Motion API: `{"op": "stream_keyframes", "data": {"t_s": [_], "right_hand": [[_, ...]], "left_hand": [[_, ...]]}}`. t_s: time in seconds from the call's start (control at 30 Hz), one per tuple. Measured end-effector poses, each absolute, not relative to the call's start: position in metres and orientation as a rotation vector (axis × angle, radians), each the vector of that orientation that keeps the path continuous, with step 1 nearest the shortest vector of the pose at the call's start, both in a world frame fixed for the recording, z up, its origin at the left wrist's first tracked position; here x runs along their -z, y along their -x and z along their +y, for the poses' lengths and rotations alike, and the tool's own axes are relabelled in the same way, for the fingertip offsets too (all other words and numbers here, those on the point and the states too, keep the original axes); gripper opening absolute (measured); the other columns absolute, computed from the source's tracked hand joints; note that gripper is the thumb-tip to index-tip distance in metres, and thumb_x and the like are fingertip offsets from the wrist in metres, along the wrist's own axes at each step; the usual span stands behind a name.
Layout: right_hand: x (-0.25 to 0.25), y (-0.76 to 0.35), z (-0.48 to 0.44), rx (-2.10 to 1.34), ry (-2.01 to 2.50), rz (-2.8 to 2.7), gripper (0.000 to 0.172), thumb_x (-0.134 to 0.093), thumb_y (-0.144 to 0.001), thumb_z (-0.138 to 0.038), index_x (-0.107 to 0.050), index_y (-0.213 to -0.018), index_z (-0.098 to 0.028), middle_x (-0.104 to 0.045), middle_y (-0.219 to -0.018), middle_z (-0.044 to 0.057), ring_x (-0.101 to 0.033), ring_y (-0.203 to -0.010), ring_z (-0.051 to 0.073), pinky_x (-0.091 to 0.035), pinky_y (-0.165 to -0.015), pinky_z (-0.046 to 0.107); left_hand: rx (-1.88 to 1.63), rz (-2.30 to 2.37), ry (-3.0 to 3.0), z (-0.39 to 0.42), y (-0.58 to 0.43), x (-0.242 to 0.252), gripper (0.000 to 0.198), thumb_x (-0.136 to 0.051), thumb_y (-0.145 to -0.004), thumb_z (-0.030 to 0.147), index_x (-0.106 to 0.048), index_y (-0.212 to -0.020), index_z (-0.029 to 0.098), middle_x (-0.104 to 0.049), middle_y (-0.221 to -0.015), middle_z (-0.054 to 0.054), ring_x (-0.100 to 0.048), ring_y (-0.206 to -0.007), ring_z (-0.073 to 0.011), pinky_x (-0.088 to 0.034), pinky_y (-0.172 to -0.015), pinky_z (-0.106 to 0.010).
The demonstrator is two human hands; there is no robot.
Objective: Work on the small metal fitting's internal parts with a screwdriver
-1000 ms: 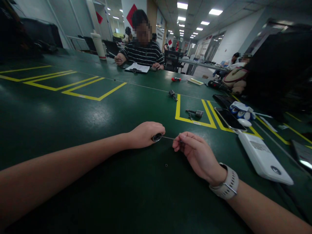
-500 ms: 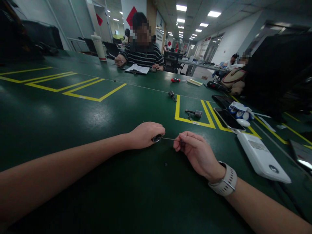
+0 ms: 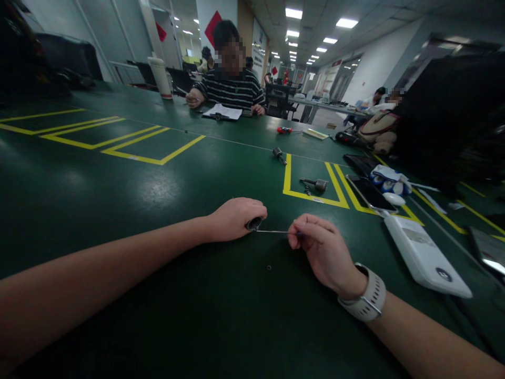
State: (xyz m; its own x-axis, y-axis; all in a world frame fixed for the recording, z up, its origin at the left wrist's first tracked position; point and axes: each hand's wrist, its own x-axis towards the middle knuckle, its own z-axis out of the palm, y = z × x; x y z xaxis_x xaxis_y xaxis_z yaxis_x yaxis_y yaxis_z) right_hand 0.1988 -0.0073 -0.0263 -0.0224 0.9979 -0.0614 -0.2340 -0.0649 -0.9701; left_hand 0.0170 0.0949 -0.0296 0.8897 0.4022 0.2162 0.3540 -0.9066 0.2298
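My left hand (image 3: 236, 218) is closed around a dark metal cup-shaped piece (image 3: 253, 224), its round open end facing right; the rest is hidden in my palm. In my right hand (image 3: 317, 245), thumb and fingers pinch a thin metal rod (image 3: 274, 231). The rod's far tip is at the lower rim of the cup; I cannot tell whether it touches. On the green table (image 3: 177, 316), a small dark ring-like part (image 3: 269, 267) lies below and between my hands.
Beyond my hands lie two hole saws with shanks (image 3: 319, 185) (image 3: 278, 155), one inside a yellow taped box. A red-handled screwdriver (image 3: 284, 130) is farther back. On the right are a phone (image 3: 371, 193) and a white power bank (image 3: 428, 255). A person in a striped shirt (image 3: 232, 92) sits opposite.
My right hand has moved slightly right, and the rod has drawn back from inside the cup's opening to its lower rim. My left hand has stayed put.
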Motion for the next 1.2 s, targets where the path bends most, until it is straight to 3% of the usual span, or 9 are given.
{"op": "stream_keyframes", "data": {"t_s": [0.27,0.5,0.73,0.97,1.07,1.2], "right_hand": [[0.028,-0.198,-0.012,-1.249,1.096,-1.109,0.019,-0.056,-0.078,-0.028,-0.059,-0.061,-0.020,-0.050,-0.055,-0.002,-0.044,-0.055,0.012,-0.033,-0.055,0.028],[0.026,-0.193,-0.016,-1.074,1.258,-1.470,0.019,-0.053,-0.085,-0.036,-0.063,-0.079,-0.021,-0.061,-0.077,0.001,-0.055,-0.075,0.016,-0.041,-0.069,0.032],[0.030,-0.192,-0.017,-1.217,1.122,-1.428,0.021,-0.048,-0.088,-0.036,-0.063,-0.088,-0.021,-0.064,-0.089,0.003,-0.057,-0.083,0.018,-0.044,-0.075,0.034],[0.022,-0.187,-0.026,-0.685,1.240,-1.802,0.016,-0.049,-0.087,-0.027,-0.061,-0.079,-0.019,-0.060,-0.077,0.002,-0.053,-0.072,0.016,-0.040,-0.066,0.031],[0.023,-0.189,-0.022,-0.845,1.253,-1.718,0.018,-0.050,-0.087,-0.030,-0.062,-0.078,-0.019,-0.060,-0.075,0.002,-0.053,-0.070,0.015,-0.040,-0.065,0.031],[0.028,-0.198,-0.007,-1.340,1.102,-1.212,0.020,-0.052,-0.084,-0.031,-0.063,-0.074,-0.018,-0.063,-0.076,0.003,-0.056,-0.074,0.015,-0.043,-0.071,0.031]], "left_hand": [[-0.383,0.612,-2.842,0.095,-0.016,0.031,0.008,-0.050,-0.075,0.008,-0.052,-0.076,0.016,-0.056,-0.075,-0.001,-0.052,-0.070,-0.0135,-0.038,-0.062,-0.025],[-0.414,0.649,-2.851,0.097,-0.015,0.033,0.007,-0.050,-0.075,0.010,-0.052,-0.078,0.016,-0.057,-0.075,-0.001,-0.053,-0.070,-0.0140,-0.038,-0.061,-0.024],[-0.416,0.694,-2.855,0.096,-0.015,0.034,0.006,-0.050,-0.075,0.011,-0.051,-0.077,0.016,-0.057,-0.074,-0.001,-0.053,-0.069,-0.0140,-0.037,-0.060,-0.024],[-0.390,0.652,-2.883,0.093,-0.016,0.031,0.006,-0.048,-0.076,0.011,-0.051,-0.076,0.017,-0.056,-0.074,-0.001,-0.052,-0.069,-0.0141,-0.038,-0.062,-0.025],[-0.402,0.599,-2.904,0.093,-0.017,0.031,0.007,-0.048,-0.077,0.011,-0.051,-0.075,0.016,-0.055,-0.072,-0.001,-0.051,-0.069,-0.0143,-0.038,-0.063,-0.025],[-0.424,0.561,-2.902,0.095,-0.017,0.032,0.008,-0.047,-0.076,0.009,-0.052,-0.075,0.016,-0.054,-0.071,-0.001,-0.050,-0.067,-0.0135,-0.037,-0.062,-0.025]]}}
